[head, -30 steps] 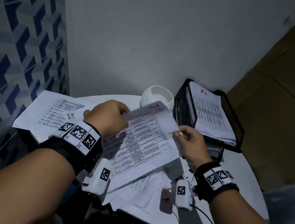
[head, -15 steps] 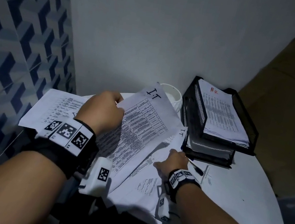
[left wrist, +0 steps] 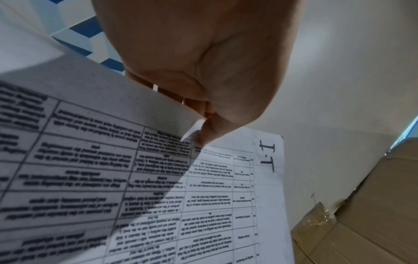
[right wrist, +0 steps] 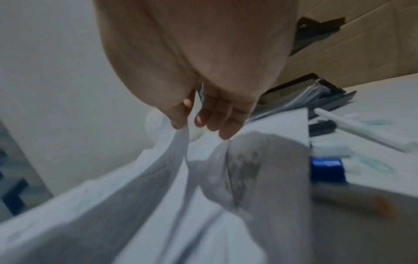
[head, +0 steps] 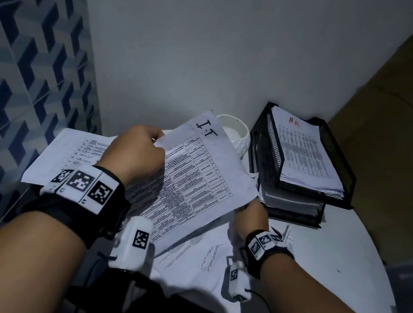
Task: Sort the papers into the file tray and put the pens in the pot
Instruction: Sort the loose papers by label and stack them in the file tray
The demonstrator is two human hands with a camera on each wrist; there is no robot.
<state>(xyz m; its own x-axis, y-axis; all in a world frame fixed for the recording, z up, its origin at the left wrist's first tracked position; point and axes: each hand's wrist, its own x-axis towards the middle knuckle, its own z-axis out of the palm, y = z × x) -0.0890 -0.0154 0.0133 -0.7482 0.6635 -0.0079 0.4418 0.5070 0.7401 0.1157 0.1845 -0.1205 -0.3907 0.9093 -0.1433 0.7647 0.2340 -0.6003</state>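
My left hand [head: 147, 146] pinches the top left edge of a printed sheet marked "I.T" [head: 197, 174] and holds it tilted above the table; the left wrist view shows the pinch [left wrist: 203, 125] on that sheet [left wrist: 203, 196]. My right hand [head: 250, 215] is low, partly under the raised sheet, on the loose papers [head: 196, 258]. In the blurred right wrist view its thumb and fingers [right wrist: 203, 123] lift the edge of a sheet [right wrist: 172, 160]. The black mesh file tray [head: 270, 145] holds a stack marked "H.R" [head: 306, 156]. The white pot [head: 239, 134] stands behind the raised sheet. A white pen [right wrist: 353, 130] lies near the tray.
Another printed sheet [head: 75, 150] lies at the table's left, by the blue tiled wall [head: 23, 71]. Cardboard [head: 408, 135] stands to the right. The white round table [head: 333, 259] is bare at the right front. A blue object [right wrist: 326, 167] lies beside the papers.
My right hand let go of the raised sheet, dropped to the loose papers and moved toward the tray. The left hand kept the "I.T" sheet and tilted it up.
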